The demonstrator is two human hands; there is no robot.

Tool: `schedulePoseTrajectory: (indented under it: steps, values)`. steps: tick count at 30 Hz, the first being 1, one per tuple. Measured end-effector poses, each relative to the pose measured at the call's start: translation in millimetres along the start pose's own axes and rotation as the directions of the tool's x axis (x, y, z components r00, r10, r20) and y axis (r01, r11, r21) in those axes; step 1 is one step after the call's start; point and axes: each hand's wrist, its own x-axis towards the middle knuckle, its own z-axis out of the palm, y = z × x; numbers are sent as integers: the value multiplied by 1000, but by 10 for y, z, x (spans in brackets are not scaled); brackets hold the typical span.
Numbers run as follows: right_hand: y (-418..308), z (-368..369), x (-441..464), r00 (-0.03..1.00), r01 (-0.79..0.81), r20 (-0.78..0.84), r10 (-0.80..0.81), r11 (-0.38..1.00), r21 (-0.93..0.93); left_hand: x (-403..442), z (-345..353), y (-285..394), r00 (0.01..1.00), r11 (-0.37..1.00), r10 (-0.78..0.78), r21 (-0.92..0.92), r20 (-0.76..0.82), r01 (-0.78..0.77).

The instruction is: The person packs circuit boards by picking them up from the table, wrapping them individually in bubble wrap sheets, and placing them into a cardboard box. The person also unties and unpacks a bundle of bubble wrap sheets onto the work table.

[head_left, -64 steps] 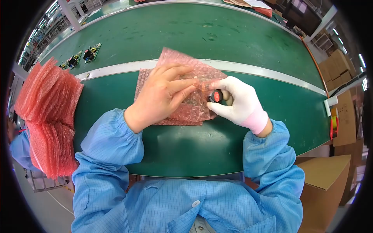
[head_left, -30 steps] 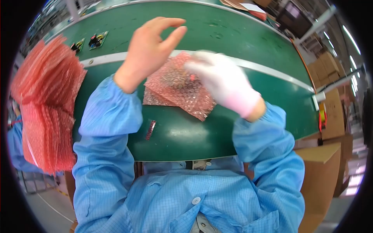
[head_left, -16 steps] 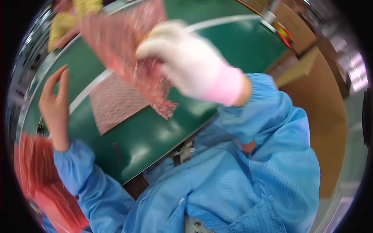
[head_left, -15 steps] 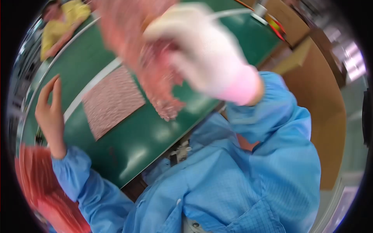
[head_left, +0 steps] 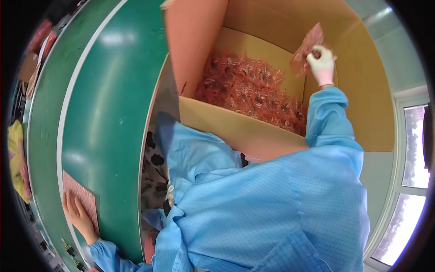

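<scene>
My right hand (head_left: pixel 322 63), in a white glove with a pink cuff, grips a pink bubble-wrap bag (head_left: pixel 310 41) by one part. It holds the bag inside the upper right of a large open cardboard box (head_left: pixel 240 124). Beneath it, several pink bubble-wrap bags (head_left: pixel 258 90) with dark contents lie in rows on the box's floor. Far to the left, my bare left hand (head_left: pixel 79 215) rests on a flat pink bubble-wrap sheet (head_left: pixel 80 192), fingers stretched out. That sheet lies on the green table (head_left: pixel 113 90).
A raised box flap (head_left: pixel 192 45) stands beside the table's right edge. A white strip (head_left: pixel 63 109) runs along the table. Across it, at the far left, sits a person in yellow (head_left: pixel 17 158). A window (head_left: pixel 414 145) is on the right.
My view has swung right toward the box. My right hand has carried the bubble-wrap bag from above the table into the box. My left hand has come down onto the sheet.
</scene>
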Motion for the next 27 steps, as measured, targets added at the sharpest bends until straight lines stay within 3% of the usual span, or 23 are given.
schedulePoseTrajectory:
  steps: [1,3,8,11,15,18,22,25,27]
  values:
    - [415,262,-154,990,79,-107,-91,991,-110,-21,13,-34,999,996,-38,-75,14,39]
    - [852,531,-340,981,-133,119,155,976,-174,-42,-2,-68,991,968,-127,-211,46,134]
    - [1450,1148,-556,857,-219,368,361,901,-376,-41,-95,141,981,968,-185,-163,65,193]
    - [1586,1546,-567,812,-163,459,360,895,-415,-71,-80,139,979,968,-195,-150,64,203]
    - [1315,1782,-569,742,-204,572,350,930,-305,-105,-65,155,970,959,-234,-146,72,242]
    - [1266,1737,-541,688,-172,684,243,970,-173,-107,-63,175,966,954,-247,-154,77,256]
    - [1308,1538,-444,513,-335,821,251,939,-78,-96,-47,198,964,948,-255,-178,77,265]
    - [864,1283,-326,595,44,757,270,930,-366,-96,-32,195,964,937,-258,-226,71,267]
    - [598,1124,-216,839,108,535,98,934,-341,-82,-28,186,965,928,-252,-265,73,263]
